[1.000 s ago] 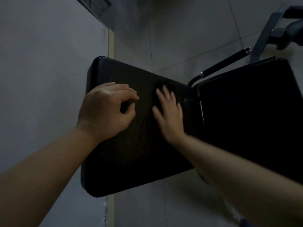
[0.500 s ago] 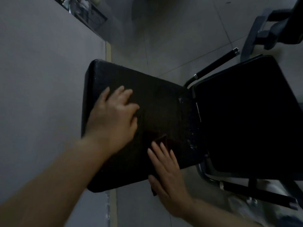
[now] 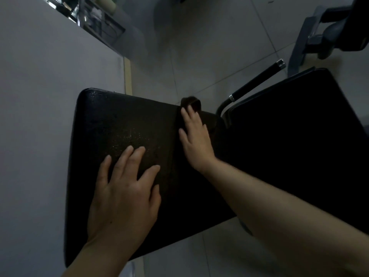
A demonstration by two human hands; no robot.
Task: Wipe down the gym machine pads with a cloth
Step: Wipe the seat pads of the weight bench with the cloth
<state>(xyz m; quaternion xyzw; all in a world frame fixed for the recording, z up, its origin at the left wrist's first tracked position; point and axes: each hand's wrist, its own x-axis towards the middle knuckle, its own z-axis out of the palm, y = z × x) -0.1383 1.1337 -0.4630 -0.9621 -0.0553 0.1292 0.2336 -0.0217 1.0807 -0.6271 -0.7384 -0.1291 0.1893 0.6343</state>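
A black padded rectangle, the near pad (image 3: pixel 111 124), fills the middle of the head view, its surface speckled with wet spots. My left hand (image 3: pixel 123 194) lies flat on its near half, fingers spread and straight. My right hand (image 3: pixel 196 136) presses flat on a dark brown cloth (image 3: pixel 191 101) at the pad's far right edge; the cloth bunches up past my fingertips. A second, larger black pad (image 3: pixel 295 140) adjoins on the right, dark and hard to make out.
A black handle bar with a metal tip (image 3: pixel 257 81) sticks out behind the pads. Grey machine frame parts (image 3: pixel 319 31) stand at the top right. A grey wall (image 3: pixel 40 96) is on the left, tiled floor (image 3: pixel 209 47) beyond.
My right hand slid with the cloth from the pad's near edge up to its far right edge. My left hand shifted toward the near edge, fingers spread.
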